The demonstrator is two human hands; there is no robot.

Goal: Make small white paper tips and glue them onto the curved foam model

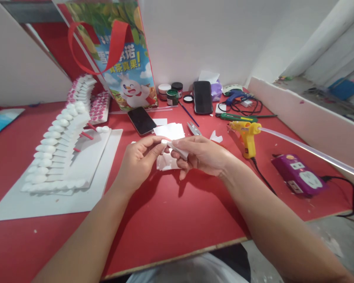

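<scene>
Both hands meet over the middle of the red table [171, 220]. My left hand [140, 159] and my right hand [202, 155] together pinch a small white paper piece [172, 146], rolled or folded between the fingertips. Under them lies a little pile of white paper squares [169, 131]. To the left, a white board [85, 184] carries a curved row of white plastic spoons [51, 145] glued with paper strips.
A yellow glue gun [247, 135] with a long clear stick stands to the right, near a purple power strip [297, 175]. Small scissors [193, 128], two phones [141, 120] [202, 97], paint jars [172, 96] and a printed bag [120, 59] are behind.
</scene>
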